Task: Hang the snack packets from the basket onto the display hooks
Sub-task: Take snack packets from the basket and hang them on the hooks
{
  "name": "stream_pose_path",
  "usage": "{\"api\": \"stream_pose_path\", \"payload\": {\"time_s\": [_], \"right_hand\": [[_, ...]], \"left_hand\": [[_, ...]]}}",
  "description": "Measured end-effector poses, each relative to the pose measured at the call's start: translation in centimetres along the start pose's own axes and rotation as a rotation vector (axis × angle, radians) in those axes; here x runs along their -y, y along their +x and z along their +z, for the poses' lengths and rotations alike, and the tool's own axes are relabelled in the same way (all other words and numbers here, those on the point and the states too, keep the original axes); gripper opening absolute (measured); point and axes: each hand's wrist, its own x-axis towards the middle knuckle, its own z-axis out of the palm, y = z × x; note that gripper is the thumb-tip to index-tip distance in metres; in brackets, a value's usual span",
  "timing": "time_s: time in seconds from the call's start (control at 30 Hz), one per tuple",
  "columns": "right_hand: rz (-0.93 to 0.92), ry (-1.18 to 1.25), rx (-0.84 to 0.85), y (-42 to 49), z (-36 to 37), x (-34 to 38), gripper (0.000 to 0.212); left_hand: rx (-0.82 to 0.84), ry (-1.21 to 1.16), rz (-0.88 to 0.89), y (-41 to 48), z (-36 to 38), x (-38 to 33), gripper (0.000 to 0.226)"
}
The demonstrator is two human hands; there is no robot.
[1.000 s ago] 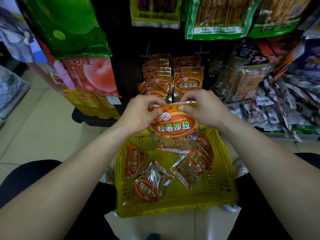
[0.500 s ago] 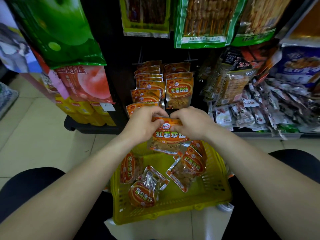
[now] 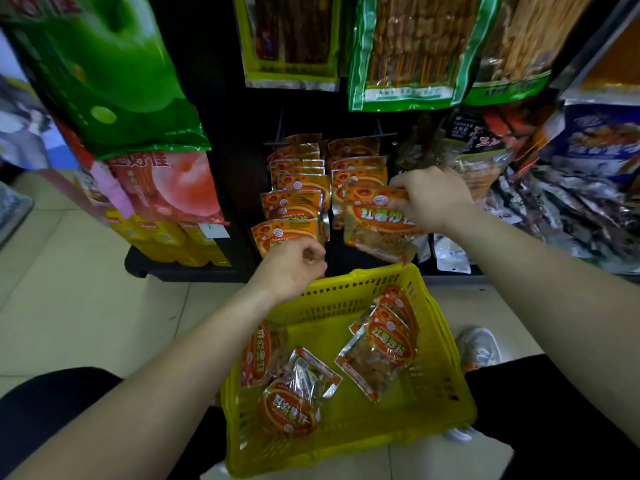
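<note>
My right hand (image 3: 431,199) pinches the top right corner of an orange snack packet (image 3: 375,221), held up in front of the right-hand row of hung orange packets (image 3: 358,168). A second row of the same packets (image 3: 294,192) hangs to its left. My left hand (image 3: 294,268) hovers with loosely curled fingers and nothing in it, over the far rim of the yellow basket (image 3: 446,403). Several orange packets (image 3: 381,348) lie loose inside the basket. The hooks themselves are hidden behind the packets.
Large green bags (image 3: 412,50) hang above the orange rows. Green and pink bags (image 3: 138,133) hang at the left, over yellow boxes. Piles of dark and silver packets (image 3: 568,202) fill the right shelf. Beige floor tiles (image 3: 62,289) lie to the left. A shoe (image 3: 479,348) shows beside the basket.
Both hands held the packet over the basket. My left hand has let go and dropped back, and my right hand has carried the packet up and right to the right-hand hanging row.
</note>
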Motion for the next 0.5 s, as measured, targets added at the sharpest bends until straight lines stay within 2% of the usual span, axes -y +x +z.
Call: {"api": "stream_pose_path", "payload": {"time_s": [0.23, 0.5], "right_hand": [[0.033, -0.057, 0.053, 6.8, 6.8, -1.9, 0.03], [-0.071, -0.042, 0.153, 13.6, 16.1, -3.4, 0.034]], "left_hand": [[0.089, 0.023, -0.088, 6.5, 6.5, 1.0, 0.03], [0.136, 0.155, -0.127, 16.0, 13.6, 4.1, 0.045]]}}
